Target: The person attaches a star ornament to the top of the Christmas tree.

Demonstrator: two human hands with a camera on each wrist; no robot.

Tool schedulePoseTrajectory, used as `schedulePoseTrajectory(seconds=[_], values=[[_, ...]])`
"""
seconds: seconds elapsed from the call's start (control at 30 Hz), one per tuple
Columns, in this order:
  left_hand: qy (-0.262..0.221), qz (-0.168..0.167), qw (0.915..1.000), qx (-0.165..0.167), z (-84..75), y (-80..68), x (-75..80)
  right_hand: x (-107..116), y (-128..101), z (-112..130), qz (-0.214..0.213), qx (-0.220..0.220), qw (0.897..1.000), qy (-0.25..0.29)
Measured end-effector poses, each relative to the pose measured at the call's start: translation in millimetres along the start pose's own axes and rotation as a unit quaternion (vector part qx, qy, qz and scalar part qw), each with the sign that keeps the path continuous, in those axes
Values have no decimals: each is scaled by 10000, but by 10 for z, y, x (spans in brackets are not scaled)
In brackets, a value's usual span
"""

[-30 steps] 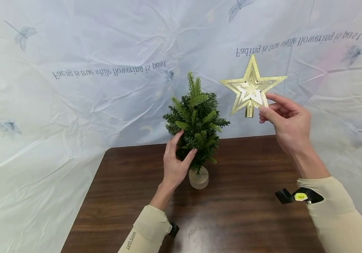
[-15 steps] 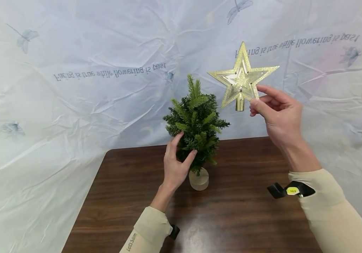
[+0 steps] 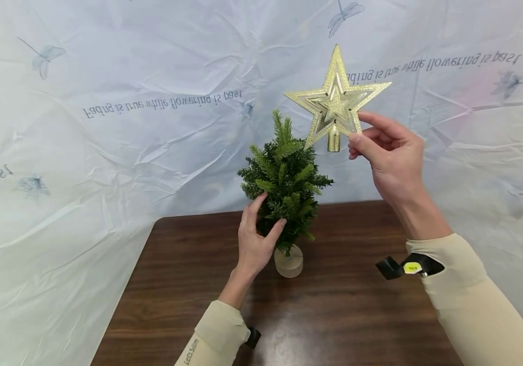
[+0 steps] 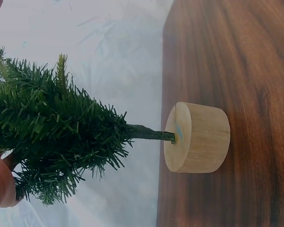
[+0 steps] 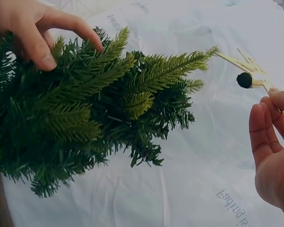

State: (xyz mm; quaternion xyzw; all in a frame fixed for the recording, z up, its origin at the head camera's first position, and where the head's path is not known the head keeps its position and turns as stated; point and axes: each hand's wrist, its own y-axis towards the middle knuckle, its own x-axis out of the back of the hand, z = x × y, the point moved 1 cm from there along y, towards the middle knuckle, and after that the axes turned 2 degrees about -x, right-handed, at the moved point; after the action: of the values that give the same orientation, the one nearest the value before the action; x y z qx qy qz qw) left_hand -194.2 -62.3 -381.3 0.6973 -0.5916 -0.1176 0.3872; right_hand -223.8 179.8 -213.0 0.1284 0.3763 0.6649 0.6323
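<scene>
Right grip: right hand (image 3: 394, 157) pinching gold star (image 3: 334, 104) by its lower right point, thumb against fingers.
Star: up and left of the pinch, roughly upright, broad face to head camera.
Socket: on the star (image 3: 333, 140), just left of the pinch, long axis near vertical, dark mouth downward.
Tree: small green tree (image 3: 284, 178), left of and mostly below the right pinch; long axis near upright.
Tip to socket: tree tip (image 3: 282, 129) lies left of the socket, off its axis; right wrist view puts socket mouth slightly beyond tip height.
Contact: star point overlaps foliage in head view; touching or not, can't tell.
Nearer hand: right, to the tip, in right wrist view; head view looks about even.
Left grip: left hand (image 3: 256, 244) cups lower foliage, thumb and index spread around it.
Base: round wooden base (image 3: 288, 264), below and right of left grip, on brown table (image 3: 357, 290).
</scene>
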Motion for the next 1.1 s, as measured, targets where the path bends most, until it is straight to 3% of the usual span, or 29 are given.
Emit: schedulePoseTrajectory(seconds=[0.5, 1.1], values=[[211, 94, 9997, -23, 5, -10, 26, -222, 168, -22, 184, 204, 9996, 12], [234, 84, 9997, 43, -13, -17, 39, -401, 302, -25, 309, -125, 9992, 231]])
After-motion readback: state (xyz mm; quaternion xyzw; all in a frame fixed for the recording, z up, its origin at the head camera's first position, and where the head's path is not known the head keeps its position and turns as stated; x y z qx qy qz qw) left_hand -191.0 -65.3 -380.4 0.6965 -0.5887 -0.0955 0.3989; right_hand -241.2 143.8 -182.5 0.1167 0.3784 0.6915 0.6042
